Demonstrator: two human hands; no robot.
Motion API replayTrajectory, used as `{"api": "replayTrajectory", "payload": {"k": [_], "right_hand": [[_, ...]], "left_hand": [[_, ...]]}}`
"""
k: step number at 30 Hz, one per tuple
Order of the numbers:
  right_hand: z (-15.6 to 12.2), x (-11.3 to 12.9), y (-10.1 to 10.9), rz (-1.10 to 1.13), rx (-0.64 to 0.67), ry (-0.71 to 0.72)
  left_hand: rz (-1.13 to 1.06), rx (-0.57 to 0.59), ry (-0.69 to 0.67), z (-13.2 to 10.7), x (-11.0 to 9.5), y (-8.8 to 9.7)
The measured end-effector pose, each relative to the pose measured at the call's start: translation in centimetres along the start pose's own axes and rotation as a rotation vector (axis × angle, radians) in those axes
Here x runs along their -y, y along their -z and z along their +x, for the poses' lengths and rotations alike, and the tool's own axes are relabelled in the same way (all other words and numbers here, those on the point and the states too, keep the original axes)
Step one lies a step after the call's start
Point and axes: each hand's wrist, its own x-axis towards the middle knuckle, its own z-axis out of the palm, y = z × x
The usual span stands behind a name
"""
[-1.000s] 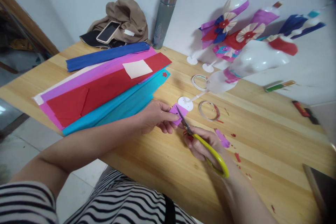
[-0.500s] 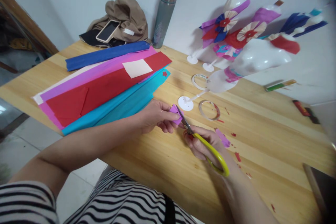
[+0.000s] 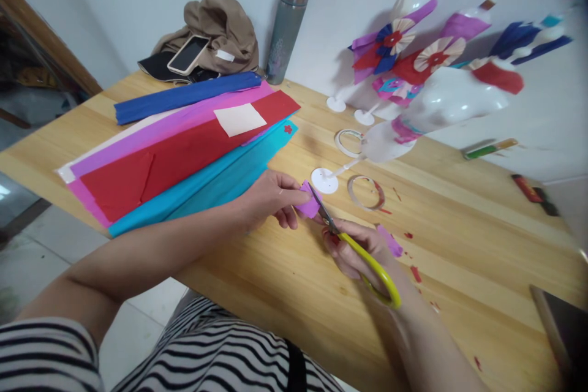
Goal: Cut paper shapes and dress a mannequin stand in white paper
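Purple paper [image 3: 307, 207] is right in the middle of the action, over the table [image 3: 303, 294], and the left hand [image 3: 275, 196] comes at it from nine o'clock, thumb and fingers pinching it tight! From four o'clock, the right hand [image 3: 353, 250] has its fingers curled around the yellow handles of the scissors [image 3: 374, 268], and the blades lie right along the paper's edge at three; how far apart they stand, I cannot tell.

Now look around the paper. Just beside it at one o'clock is the white foot [image 3: 324, 181] of a mannequin [image 3: 459, 98], whose body leans out toward two. At three, a tape ring [image 3: 381, 196]; out at four, a purple scrap [image 3: 389, 241] with a red scrap [image 3: 416, 274] beyond. Over at nine, the turquoise sheet [image 3: 225, 180]; toward ten, the red sheet [image 3: 184, 162] with a white square [image 3: 239, 120] on it. Phone [image 3: 188, 54] near eleven, and standing tall at twelve, the flask [image 3: 288, 30]!
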Motion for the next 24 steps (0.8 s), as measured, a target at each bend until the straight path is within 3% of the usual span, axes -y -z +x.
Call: {"api": "replayTrajectory", "payload": {"k": [3, 9, 24], "right_hand": [[-0.12, 0.1, -0.11, 0.084, 0.031, -0.021], [-0.4, 0.69, -0.66, 0.115, -0.032, -0.065], [-0.23, 0.42, -0.61, 0.179, 0.087, -0.084]], "left_hand": [[0.021, 0.001, -0.012, 0.01, -0.03, -0.05], [0.013, 0.008, -0.042, 0.07, 0.22, -0.09], [0.03, -0.012, -0.084, 0.48, 0.29, -0.44]]}}
